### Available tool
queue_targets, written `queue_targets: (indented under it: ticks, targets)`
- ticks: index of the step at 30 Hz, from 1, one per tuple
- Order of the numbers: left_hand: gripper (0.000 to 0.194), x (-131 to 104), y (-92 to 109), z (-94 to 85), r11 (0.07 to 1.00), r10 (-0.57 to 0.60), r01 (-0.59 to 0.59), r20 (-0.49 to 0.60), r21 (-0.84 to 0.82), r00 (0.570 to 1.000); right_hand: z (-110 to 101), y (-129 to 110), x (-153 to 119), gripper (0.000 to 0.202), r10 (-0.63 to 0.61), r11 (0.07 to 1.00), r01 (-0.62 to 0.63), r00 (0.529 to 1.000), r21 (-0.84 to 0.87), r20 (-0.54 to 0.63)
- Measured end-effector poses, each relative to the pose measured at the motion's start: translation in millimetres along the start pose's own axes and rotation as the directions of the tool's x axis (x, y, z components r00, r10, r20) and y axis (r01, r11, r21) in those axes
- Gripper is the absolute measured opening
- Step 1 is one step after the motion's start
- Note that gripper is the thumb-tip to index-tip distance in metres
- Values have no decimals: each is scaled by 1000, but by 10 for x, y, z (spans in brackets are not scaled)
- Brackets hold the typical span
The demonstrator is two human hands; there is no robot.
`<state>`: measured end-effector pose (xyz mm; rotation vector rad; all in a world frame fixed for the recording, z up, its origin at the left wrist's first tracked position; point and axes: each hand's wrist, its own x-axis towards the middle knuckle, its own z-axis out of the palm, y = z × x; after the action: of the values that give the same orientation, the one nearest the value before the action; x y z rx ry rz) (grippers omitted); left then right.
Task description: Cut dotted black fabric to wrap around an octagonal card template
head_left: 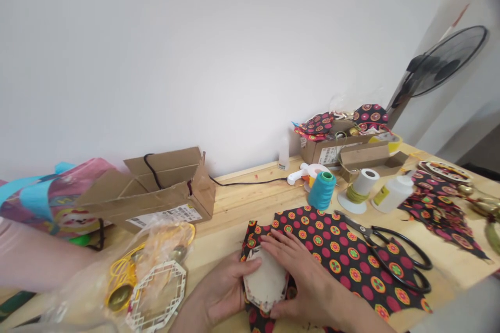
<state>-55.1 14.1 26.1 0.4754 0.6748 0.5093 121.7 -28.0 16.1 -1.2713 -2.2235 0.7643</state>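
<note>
At the lower centre of the frame my left hand (222, 291) grips the pale hexagonal piece (265, 283) by its left edge. My right hand (300, 276) lies flat and relaxed, pressing the dotted fabric (344, 255) against the piece's right side, with black scissors (394, 252) just to the right.

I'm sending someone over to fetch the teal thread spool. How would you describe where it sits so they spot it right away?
Start at the wooden table and find the patterned fabric under the hands. Just behind the fabric's far edge stands the teal thread spool, upright, with a white spool to its right. It is the only teal cone; its neighbour is white with a band of yellow-green thread.
</note>
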Motion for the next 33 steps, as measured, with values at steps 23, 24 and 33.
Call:
queue_targets:
  ticks: [23,24,33]
  targets:
    - [27,-38,31,7,999,-4,7,63,-36,998,-17,18,0,92,-4,999,4,1000,-40,-9]
    - [29,-38,26,1,1000,-2,4,73,-28,997,-22,15,-5,92,-6,999,5,1000,-39,-9]
    - [39,-18,7,-43,999,-19,15,99,43,995,-76,-29,35,91,-22,1000,22,999,-21,25]
